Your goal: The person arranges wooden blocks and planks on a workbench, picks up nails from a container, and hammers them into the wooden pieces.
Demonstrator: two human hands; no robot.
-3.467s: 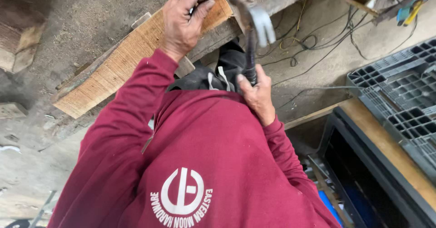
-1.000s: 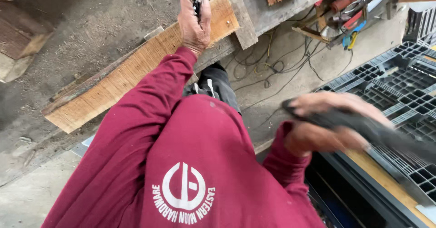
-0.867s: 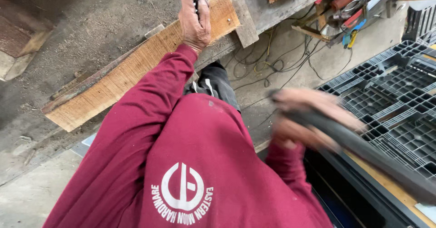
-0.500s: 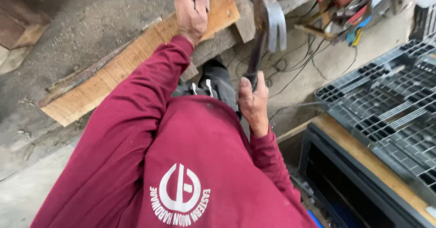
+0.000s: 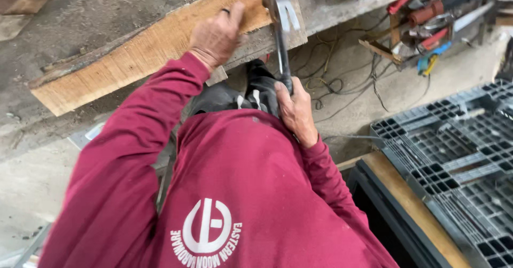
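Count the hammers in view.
1. The claw hammer is in the right hand, its head at the plank that the left hand steadies. Others may hide in the tool pile.

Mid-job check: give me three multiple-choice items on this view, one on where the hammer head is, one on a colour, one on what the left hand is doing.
1. Where is the head of the hammer?
A. At the right end of the wooden plank
B. On the grey plastic pallet
C. Lying among the cables on the floor

2. What colour is the sleeve on the left arm?
A. Blue
B. Dark red
C. White

3. What is the left hand doing?
A. Hanging free in the air
B. Gripping the hammer handle
C. Resting on the plank, fingers near the hammer head

Answers:
1 A: the head sits at the plank's right end, up on the concrete ledge.
2 B: both sleeves are dark red.
3 C: the left hand lies on the wood, while the right hand grips the hammer handle.
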